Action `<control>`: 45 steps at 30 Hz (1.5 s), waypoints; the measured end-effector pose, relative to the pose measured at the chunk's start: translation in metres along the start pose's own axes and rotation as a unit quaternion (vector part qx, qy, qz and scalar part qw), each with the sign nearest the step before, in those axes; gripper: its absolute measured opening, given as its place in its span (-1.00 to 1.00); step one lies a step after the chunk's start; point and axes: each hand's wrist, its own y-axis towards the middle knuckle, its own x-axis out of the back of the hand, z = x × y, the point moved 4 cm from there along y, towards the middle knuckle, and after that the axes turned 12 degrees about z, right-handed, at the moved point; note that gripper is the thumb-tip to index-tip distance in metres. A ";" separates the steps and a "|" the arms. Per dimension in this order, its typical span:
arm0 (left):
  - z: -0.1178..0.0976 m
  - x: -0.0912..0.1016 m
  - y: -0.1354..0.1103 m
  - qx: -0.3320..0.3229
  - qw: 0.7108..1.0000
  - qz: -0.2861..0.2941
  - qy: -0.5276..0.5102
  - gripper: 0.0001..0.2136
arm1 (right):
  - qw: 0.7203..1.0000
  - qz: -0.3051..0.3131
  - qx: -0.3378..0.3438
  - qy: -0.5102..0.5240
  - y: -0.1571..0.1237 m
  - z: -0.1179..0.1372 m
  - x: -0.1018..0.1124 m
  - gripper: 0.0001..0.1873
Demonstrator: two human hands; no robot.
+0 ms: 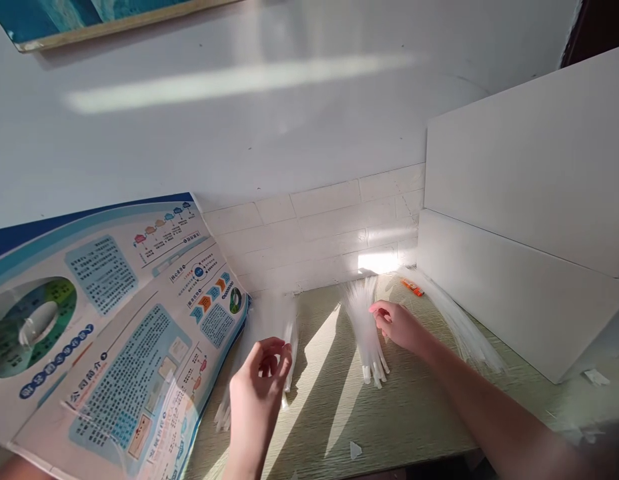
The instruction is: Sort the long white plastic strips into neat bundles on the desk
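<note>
Left hand (255, 385) over left bundle (269, 315), right hand (398, 325) beside middle bundle (362, 317): both curled, pinch indeterminable. Light contact should keep strands aligned.

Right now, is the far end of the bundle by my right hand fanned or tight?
Fanned: the white bundle widens toward the wall.

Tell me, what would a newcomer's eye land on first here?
Probably the big blue-and-white printed poster at the left. Next come the bare left hand, to its right, and the bare right hand, at the middle bundle of thin, translucent white strands on the greenish table. Large plain white panels stand at the right.
</note>
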 end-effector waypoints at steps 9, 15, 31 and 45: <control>-0.020 -0.090 -0.001 -0.110 0.968 0.179 0.139 -0.72 | 1.000 -0.008 0.005 -0.018 0.003 -0.003 -0.001 -0.66; -0.004 -0.091 -0.007 -0.082 0.953 0.278 0.088 -0.71 | 0.999 -0.007 0.003 -0.036 0.003 -0.004 0.000 -0.68; 0.013 -0.080 -0.011 0.047 0.970 0.237 0.033 -0.81 | 0.955 -0.042 0.190 -0.223 -0.018 0.054 -0.008 -0.63; -0.005 -0.032 -0.030 -0.136 0.989 0.053 0.022 -0.68 | 0.808 0.059 0.379 -0.447 0.007 0.122 -0.055 -0.71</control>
